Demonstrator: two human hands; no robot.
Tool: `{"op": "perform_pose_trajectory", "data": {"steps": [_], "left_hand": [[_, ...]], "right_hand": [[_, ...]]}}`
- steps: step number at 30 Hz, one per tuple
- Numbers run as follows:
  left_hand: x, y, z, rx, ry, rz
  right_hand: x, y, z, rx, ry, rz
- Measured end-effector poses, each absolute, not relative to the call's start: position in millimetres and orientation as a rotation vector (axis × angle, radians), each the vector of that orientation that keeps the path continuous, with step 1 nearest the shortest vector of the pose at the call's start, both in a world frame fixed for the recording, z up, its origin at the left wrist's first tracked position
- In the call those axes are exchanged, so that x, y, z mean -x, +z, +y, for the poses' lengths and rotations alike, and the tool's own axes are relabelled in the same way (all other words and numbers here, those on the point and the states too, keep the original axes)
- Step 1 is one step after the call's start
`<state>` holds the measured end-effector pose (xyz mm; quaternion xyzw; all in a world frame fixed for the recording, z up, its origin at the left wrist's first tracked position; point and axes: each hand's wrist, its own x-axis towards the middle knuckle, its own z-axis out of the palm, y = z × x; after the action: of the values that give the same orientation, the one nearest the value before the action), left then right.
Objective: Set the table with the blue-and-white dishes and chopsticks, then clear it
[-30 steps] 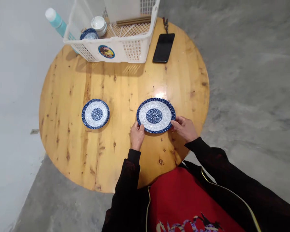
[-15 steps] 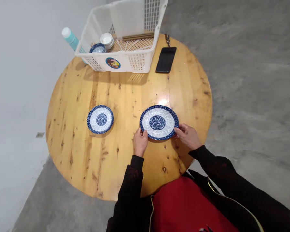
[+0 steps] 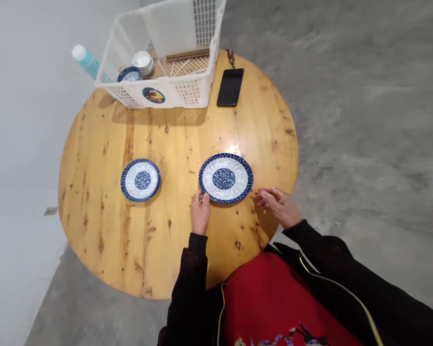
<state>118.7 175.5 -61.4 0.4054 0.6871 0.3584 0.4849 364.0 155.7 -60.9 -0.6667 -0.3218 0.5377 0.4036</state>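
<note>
A large blue-and-white patterned plate (image 3: 241, 179) lies on the wooden table, right of the middle. My left hand (image 3: 200, 211) pinches its near left rim, thumb on top and fingers at the edge. To the right of the plate, my right hand (image 3: 279, 206) is off the rim, its fingers loosely bent and apart, holding nothing. Farther left sits a short stack of smaller plates (image 3: 133, 181) in the same pattern; a second rim shows under the top one.
A white plastic basket (image 3: 184, 91) at the back holds small white bowls (image 3: 142, 60), blue-rimmed bowls (image 3: 130, 75) and chopsticks (image 3: 187, 55). Beside it lies a black phone (image 3: 230, 87) with a strap. A turquoise bottle (image 3: 86, 61) stands behind the basket's left end. The round table (image 3: 94, 230) meets a wall side at left.
My right hand has let go of the large plate's right rim and drawn slightly away. My left hand stays on its rim. The whole view has shifted a little.
</note>
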Motion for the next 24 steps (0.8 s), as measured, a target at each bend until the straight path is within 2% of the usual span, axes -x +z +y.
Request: {"op": "perform_pose_trajectory", "data": {"steps": [10, 19, 24], "left_hand": [[-106.5, -51.5, 117.9, -0.817, 0.910, 1.740], [-145.7, -33.4, 72.5, -0.766, 0.858, 1.764], [-155.7, -29.1, 34.7, -0.690, 0.842, 1.926]], "right_hand": [[-401.6, -57.7, 69.1, 1.792, 1.311, -0.591], [-427.3, -59.0, 69.3, 1.796, 1.367, -0.602], [-447.0, -65.2, 76.1, 1.801, 1.341, -0.653]]}}
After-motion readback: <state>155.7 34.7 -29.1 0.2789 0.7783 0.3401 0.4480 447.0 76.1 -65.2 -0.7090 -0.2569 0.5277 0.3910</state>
